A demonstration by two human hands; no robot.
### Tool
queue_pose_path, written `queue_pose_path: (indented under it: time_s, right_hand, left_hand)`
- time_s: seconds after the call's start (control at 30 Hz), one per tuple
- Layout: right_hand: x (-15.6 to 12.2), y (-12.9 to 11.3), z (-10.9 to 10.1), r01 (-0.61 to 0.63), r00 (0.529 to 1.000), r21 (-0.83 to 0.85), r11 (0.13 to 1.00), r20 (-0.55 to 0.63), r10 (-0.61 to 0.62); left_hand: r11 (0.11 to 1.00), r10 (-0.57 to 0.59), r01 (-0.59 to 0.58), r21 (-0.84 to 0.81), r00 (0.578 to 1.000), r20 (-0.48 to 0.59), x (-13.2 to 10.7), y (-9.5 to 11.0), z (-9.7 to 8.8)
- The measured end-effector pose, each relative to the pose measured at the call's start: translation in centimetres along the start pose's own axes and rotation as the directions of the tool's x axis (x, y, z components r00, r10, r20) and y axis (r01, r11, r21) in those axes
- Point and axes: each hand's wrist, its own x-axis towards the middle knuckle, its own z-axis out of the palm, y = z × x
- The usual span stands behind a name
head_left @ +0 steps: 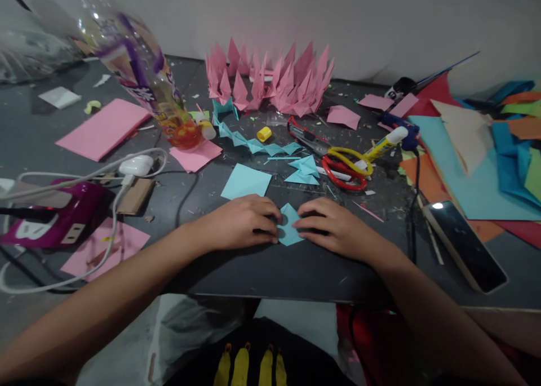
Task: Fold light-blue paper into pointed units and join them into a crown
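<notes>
A small folded light-blue paper piece (pixel 289 227) lies on the dark table (pixel 270 273) near the front edge. My left hand (pixel 240 223) presses on its left side with curled fingertips. My right hand (pixel 333 227) presses on its right side the same way. Both hands rest flat on the table, fingers closed onto the paper. A plain light-blue paper square (pixel 245 182) lies just behind my left hand. Further back, a chain of folded blue pieces (pixel 257 145) runs toward a pink folded paper crown shape (pixel 270 79).
Scissors with red and yellow handles (pixel 344 165), a glue gun (pixel 391 138) and a yellow cap (pixel 264 133) lie behind. A phone (pixel 465 244) and coloured paper sheets (pixel 477 149) are at right. A plastic bottle (pixel 139 70), pink sheets (pixel 103 128), white cables (pixel 84 177) and a purple device (pixel 63 214) are at left.
</notes>
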Motion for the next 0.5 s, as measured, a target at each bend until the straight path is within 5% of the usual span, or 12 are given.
queue_pose_path:
  time_s: [0.5]
  right_hand:
    - [0.04, -0.29, 0.09, 0.048, 0.999, 0.075, 0.996, 0.011, -0.049]
  left_hand:
    - [0.992, -0.102, 0.103, 0.073, 0.994, -0.028, 0.93, 0.49, 0.95]
